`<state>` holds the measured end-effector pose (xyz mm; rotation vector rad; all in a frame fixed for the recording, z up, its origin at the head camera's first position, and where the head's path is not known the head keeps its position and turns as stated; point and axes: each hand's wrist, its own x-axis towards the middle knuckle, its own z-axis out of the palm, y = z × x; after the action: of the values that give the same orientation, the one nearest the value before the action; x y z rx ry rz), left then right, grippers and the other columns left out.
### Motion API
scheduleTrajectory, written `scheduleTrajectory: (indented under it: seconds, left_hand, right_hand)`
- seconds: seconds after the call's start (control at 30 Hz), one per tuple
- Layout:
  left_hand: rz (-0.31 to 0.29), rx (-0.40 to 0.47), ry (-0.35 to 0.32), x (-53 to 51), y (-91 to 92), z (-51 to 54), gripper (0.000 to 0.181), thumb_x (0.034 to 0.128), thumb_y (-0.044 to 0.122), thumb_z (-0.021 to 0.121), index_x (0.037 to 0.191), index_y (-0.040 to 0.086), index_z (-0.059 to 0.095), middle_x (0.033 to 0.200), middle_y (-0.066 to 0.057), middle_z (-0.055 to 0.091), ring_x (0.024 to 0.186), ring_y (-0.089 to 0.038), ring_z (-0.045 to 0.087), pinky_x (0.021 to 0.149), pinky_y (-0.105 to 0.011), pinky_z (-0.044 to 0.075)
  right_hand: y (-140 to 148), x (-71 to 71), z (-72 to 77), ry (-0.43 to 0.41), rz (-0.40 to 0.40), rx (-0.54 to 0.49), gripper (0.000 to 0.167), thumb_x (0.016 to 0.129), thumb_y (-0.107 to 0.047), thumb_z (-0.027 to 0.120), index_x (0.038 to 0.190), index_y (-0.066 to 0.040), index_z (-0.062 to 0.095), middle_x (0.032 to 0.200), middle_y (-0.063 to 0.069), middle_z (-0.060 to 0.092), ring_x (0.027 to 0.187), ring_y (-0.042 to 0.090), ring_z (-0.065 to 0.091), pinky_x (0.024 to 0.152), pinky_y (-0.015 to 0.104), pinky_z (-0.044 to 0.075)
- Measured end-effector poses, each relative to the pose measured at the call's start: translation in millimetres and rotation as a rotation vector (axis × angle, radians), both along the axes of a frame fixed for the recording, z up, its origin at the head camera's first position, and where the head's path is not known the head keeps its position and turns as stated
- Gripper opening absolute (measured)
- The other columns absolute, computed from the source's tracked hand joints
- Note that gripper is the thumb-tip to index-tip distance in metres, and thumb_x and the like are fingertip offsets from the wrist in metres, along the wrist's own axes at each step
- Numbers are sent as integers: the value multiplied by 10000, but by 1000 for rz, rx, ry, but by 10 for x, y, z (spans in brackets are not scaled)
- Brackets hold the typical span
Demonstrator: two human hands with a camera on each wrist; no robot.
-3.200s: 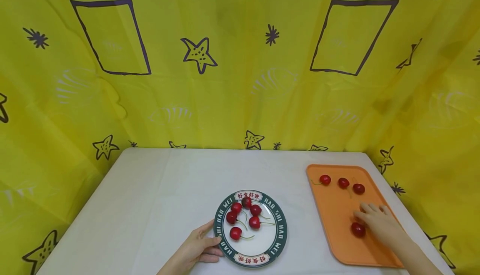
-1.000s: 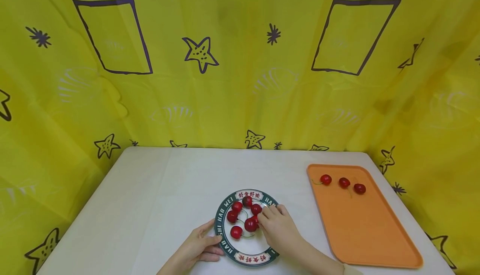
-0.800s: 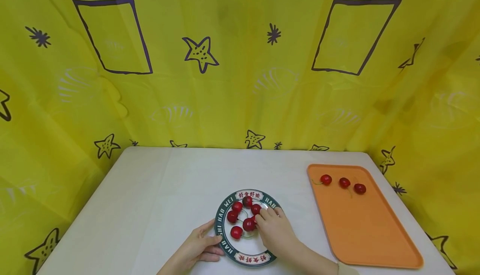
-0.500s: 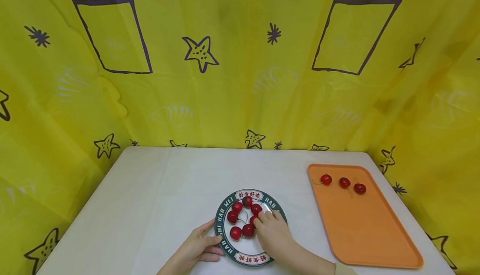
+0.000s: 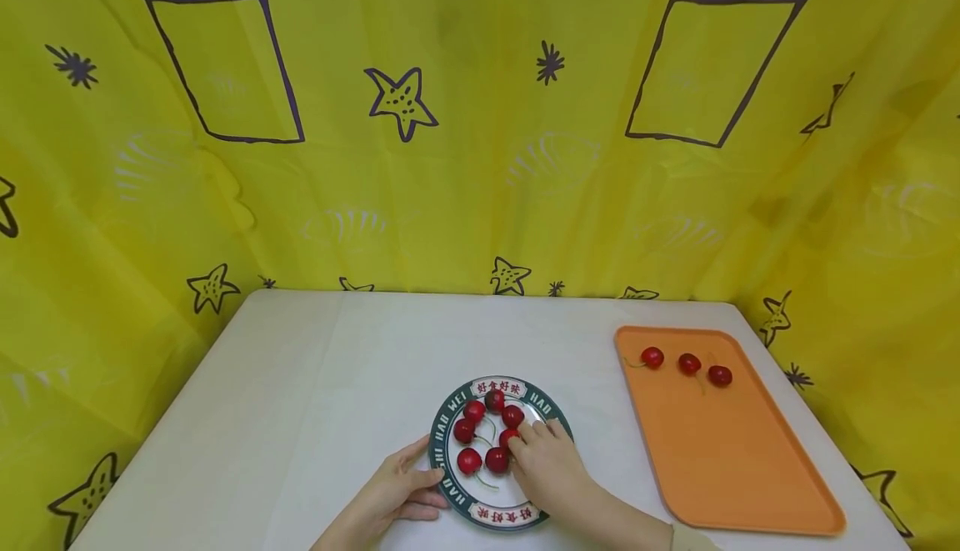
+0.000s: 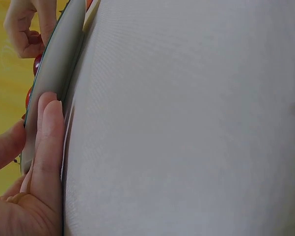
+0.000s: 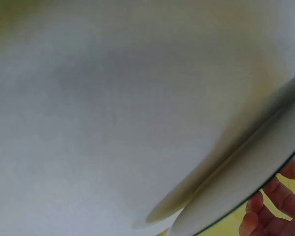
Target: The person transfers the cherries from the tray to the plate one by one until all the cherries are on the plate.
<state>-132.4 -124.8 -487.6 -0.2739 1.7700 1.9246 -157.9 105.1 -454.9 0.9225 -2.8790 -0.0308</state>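
Observation:
A round white plate (image 5: pixel 504 491) with a green lettered rim holds several red cherries (image 5: pixel 469 461) with stems. My left hand (image 5: pixel 395 488) grips its left edge, thumb at the rim and fingers beneath, as the left wrist view shows (image 6: pixel 39 162). Over the plate's right side, my right hand (image 5: pixel 550 463) has bent fingers at a dark red cherry (image 5: pixel 497 459), which lies on the plate; they seem to pinch it or its stem, though the fingertips are partly hidden. Another cherry (image 5: pixel 508 438) sits against the same fingers. The right wrist view shows curled fingers (image 7: pixel 282 196) beyond the rim.
An orange tray (image 5: pixel 742 468) lies to the right on the white table (image 5: pixel 337 368), with three cherries (image 5: pixel 689 364) near its far end. Behind the table hangs a yellow curtain (image 5: pixel 465 201) with dark drawings.
My right hand has carried a cherry from the tray to the plate and set it beside the others. The front-left cherry has turned slightly. My left hand keeps its grip on the plate.

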Motion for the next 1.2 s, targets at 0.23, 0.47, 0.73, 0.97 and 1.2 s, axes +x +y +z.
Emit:
scheduleTrajectory:
  seconds: [0.23,0.47,0.73,0.97,1.2]
  left_hand:
    - [0,-20,-10,-10,-1,11,769,867,127,618,1447,0,130,778,-109,683,675,-200,673,629,-322,581]
    - [-2,-15,-2,-12,-5,38,770,863,121,620,1448,4,132,780,-107,681,674,-197,671,629,-324,581]
    - [-3,12,14,-20,-15,25,780,856,109,618,1449,6,122,795,-129,682,676,-203,672,631,-332,582]
    - [-15,18,30,-20,-17,29,767,860,112,613,1449,7,132,824,-179,681,678,-227,678,624,-353,582]
    - [-18,25,2,-23,-24,10,781,853,116,623,1454,22,133,822,-164,683,685,-225,679,636,-350,582]
  right_hand:
    - [89,-76,124,136,27,-91,177,754,-275,715,790,-135,613,761,-10,527,753,171,512,736,348,421]
    - [254,-301,333,114,-136,-170,143,765,-223,719,786,-133,610,739,-7,514,745,201,516,792,428,447]
    - [713,-692,495,155,-349,-287,122,807,-175,676,843,-78,610,845,124,596,807,322,553,758,484,431]
    - [1299,-961,427,134,-520,-347,165,841,-105,593,963,7,584,983,230,600,854,414,548,721,531,394]
    - [1794,-1080,296,-15,-706,-340,260,873,-102,507,1083,50,527,1071,279,547,922,452,502,803,602,329]
